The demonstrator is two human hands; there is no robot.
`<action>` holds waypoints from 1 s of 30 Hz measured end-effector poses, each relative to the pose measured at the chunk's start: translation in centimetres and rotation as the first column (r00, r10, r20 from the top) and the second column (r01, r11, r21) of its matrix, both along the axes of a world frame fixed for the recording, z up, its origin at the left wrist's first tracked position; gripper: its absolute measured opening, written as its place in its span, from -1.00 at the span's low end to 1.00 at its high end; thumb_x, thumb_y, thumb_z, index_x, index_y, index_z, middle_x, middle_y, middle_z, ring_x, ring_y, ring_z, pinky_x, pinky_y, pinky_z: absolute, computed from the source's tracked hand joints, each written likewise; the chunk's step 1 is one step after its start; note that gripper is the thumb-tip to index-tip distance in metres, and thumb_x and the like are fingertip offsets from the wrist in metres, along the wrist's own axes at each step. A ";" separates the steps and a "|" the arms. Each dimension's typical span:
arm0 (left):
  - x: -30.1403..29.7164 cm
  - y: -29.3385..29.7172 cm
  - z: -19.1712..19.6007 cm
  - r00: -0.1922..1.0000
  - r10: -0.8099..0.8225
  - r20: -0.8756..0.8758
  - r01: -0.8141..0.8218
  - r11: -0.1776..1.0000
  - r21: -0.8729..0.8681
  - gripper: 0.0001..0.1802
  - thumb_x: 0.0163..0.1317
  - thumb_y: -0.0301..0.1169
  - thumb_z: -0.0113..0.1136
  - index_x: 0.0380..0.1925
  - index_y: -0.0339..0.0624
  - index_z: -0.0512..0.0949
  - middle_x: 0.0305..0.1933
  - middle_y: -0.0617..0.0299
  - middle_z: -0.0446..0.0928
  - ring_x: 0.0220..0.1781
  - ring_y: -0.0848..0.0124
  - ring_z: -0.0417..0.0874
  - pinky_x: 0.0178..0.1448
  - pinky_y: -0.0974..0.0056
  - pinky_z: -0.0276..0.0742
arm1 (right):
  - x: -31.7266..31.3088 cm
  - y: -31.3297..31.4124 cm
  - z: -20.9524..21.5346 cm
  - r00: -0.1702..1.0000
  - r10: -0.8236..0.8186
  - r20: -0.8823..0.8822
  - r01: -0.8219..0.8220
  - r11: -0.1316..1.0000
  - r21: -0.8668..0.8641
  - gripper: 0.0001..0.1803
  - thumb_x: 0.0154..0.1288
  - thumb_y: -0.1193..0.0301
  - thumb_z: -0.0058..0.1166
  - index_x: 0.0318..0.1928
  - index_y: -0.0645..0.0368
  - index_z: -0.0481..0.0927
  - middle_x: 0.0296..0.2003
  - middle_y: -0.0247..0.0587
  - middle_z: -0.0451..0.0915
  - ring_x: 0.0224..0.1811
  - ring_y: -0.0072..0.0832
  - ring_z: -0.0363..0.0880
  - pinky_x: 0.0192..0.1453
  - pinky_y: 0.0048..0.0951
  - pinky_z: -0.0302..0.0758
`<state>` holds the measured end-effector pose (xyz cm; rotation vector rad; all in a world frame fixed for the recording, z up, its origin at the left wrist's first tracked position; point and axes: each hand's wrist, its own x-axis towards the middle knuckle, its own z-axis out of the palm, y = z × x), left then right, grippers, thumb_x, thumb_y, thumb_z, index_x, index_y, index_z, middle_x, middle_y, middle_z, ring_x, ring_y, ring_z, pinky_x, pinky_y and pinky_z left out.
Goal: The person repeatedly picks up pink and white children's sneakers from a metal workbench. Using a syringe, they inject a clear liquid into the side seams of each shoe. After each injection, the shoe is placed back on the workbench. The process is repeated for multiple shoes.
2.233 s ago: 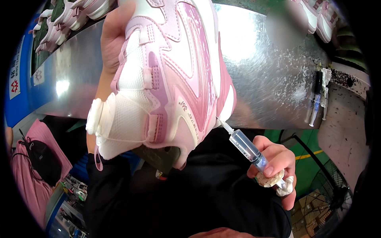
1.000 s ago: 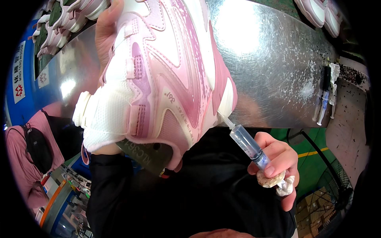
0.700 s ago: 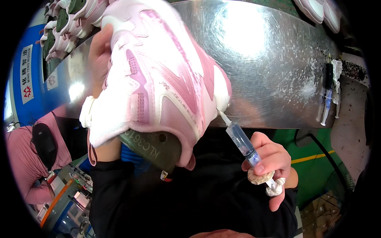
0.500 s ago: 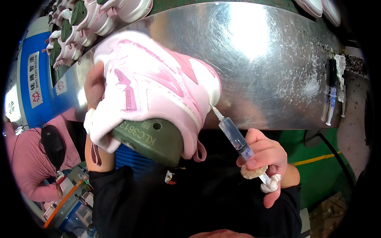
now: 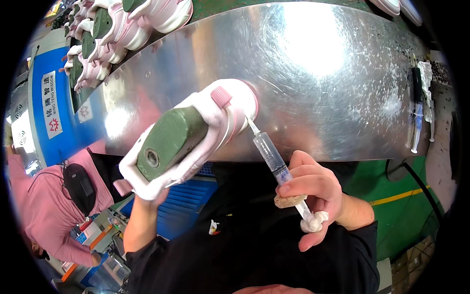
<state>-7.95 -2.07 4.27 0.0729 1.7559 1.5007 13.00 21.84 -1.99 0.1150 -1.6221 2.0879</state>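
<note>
A pink and white sneaker [image 5: 235, 100] hangs over the near edge of the metal table, its heel toward the table and its opening facing up. A green shoe last [image 5: 171, 142] fills the opening. My left hand [image 5: 157, 197] is closed on the sneaker at its near-left end, with most of the fingers hidden behind it. In my right hand [image 5: 313, 188] is a clear syringe [image 5: 270, 153], gripped round the barrel with the thumb at its plunger. Its nozzle tip meets the sneaker's sole edge by the heel. White lumpy material clings to the plunger end.
Several similar sneakers [image 5: 164, 14] on green lasts stand at the far left. The shiny metal table [image 5: 205, 54] curves across ahead. Other syringes [image 5: 417, 110] and crumpled white material [image 5: 425, 81] lie at its right end. A person in pink [image 5: 54, 206] is at the left.
My left hand has turned the sneaker and lowered it, so the heel and the last's top now show. The syringe and my right hand have shifted left, the tip following the sole edge.
</note>
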 end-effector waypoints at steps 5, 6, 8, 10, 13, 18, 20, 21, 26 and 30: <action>2.7 -6.6 -3.1 0.955 0.052 0.291 -0.057 0.998 0.008 -0.24 0.18 -0.30 0.18 0.36 -0.21 0.12 0.36 0.02 0.25 0.31 0.15 0.37 0.27 -0.01 0.39 | 0.5 -0.1 0.7 0.999 0.014 0.051 -0.016 0.999 0.036 -0.13 -0.23 -0.16 0.41 -0.04 0.29 0.56 -0.25 -0.28 0.65 -0.40 -0.40 0.40 -0.30 -0.44 0.24; 3.6 -6.3 -3.6 0.916 0.116 0.383 -0.159 0.984 0.082 -0.20 0.11 -0.32 0.26 0.33 -0.24 0.14 0.34 0.02 0.27 0.30 0.17 0.38 0.30 0.03 0.37 | 0.5 -0.3 0.8 0.998 -0.002 0.056 0.000 0.999 0.033 -0.13 -0.24 -0.15 0.42 -0.05 0.29 0.56 -0.25 -0.28 0.65 -0.40 -0.40 0.40 -0.30 -0.45 0.24; 5.5 -4.0 -3.5 0.840 0.145 0.523 -0.283 0.939 0.195 -0.13 0.01 -0.34 0.37 0.31 -0.29 0.15 0.32 0.01 0.29 0.31 0.19 0.37 0.36 0.06 0.31 | 0.5 -0.5 1.2 0.997 -0.003 0.071 0.001 1.000 0.029 -0.13 -0.26 -0.15 0.43 -0.06 0.29 0.57 -0.25 -0.28 0.65 -0.40 -0.40 0.38 -0.30 -0.45 0.23; 6.4 -1.3 -2.5 0.824 0.019 0.566 -0.216 0.934 0.284 -0.07 -0.01 -0.34 0.39 0.34 -0.27 0.10 0.34 0.02 0.24 0.37 0.19 0.29 0.42 0.04 0.23 | 0.5 -0.6 1.6 0.995 0.016 0.098 -0.019 1.000 0.024 -0.13 -0.28 -0.16 0.43 -0.07 0.30 0.58 -0.25 -0.28 0.65 -0.41 -0.40 0.37 -0.30 -0.45 0.23; 7.7 -1.0 -2.8 0.839 -0.047 0.542 -0.150 0.937 0.314 -0.17 0.07 -0.36 0.32 0.32 -0.26 0.14 0.24 0.01 0.35 0.27 0.14 0.40 0.34 0.01 0.33 | 0.5 -0.3 2.4 0.990 0.068 0.121 -0.074 0.996 0.045 -0.10 -0.30 -0.18 0.42 -0.07 0.30 0.58 -0.25 -0.28 0.65 -0.43 -0.41 0.34 -0.31 -0.45 0.22; 7.7 -1.0 -3.3 0.752 -0.090 0.652 -0.128 0.952 0.279 -0.20 -0.06 -0.37 0.34 0.23 -0.25 0.24 0.10 0.02 0.47 0.15 0.12 0.51 0.26 0.02 0.41 | 0.5 -0.3 3.6 0.986 0.110 0.123 -0.116 0.993 0.040 -0.09 -0.30 -0.19 0.42 -0.05 0.31 0.58 -0.26 -0.26 0.65 -0.49 -0.41 0.31 -0.34 -0.47 0.22; 7.5 -0.5 -3.2 0.701 -0.142 0.699 -0.075 0.960 0.270 -0.21 -0.12 -0.37 0.32 0.21 -0.23 0.28 0.10 0.04 0.46 0.16 0.12 0.50 0.27 0.00 0.39 | 0.6 -0.3 4.1 0.984 0.123 0.127 -0.129 0.991 0.041 -0.09 -0.30 -0.19 0.42 -0.05 0.31 0.57 -0.27 -0.25 0.65 -0.49 -0.42 0.32 -0.35 -0.48 0.21; 7.4 -0.2 -3.3 0.672 -0.188 0.716 -0.059 0.950 0.305 -0.21 -0.11 -0.36 0.31 0.21 -0.23 0.28 0.11 0.04 0.45 0.16 0.13 0.49 0.27 0.01 0.39 | 0.6 -0.1 4.7 0.978 0.152 0.145 -0.159 0.987 0.035 -0.11 -0.25 -0.17 0.42 -0.04 0.30 0.57 -0.26 -0.25 0.66 -0.48 -0.44 0.34 -0.36 -0.49 0.20; 7.1 -0.4 -5.5 0.487 -0.399 0.777 -0.106 0.856 0.506 -0.21 -0.01 -0.50 0.29 0.28 -0.22 0.21 0.24 0.07 0.36 0.28 0.17 0.38 0.37 0.09 0.23 | 1.6 0.5 7.5 0.929 0.254 0.271 -0.258 0.966 -0.021 -0.16 -0.21 -0.16 0.41 -0.05 0.27 0.59 -0.28 -0.26 0.66 -0.49 -0.49 0.35 -0.36 -0.50 0.15; 7.4 2.0 -4.8 0.477 -0.424 0.770 -0.103 0.843 0.528 -0.33 0.05 -0.52 0.24 0.23 -0.21 0.30 0.18 0.14 0.43 0.27 0.22 0.40 0.37 0.11 0.23 | 3.6 1.2 10.3 0.864 0.297 0.406 -0.313 0.949 -0.028 -0.12 -0.36 -0.21 0.45 -0.11 0.23 0.63 -0.33 -0.25 0.66 -0.51 -0.52 0.29 -0.34 -0.51 0.12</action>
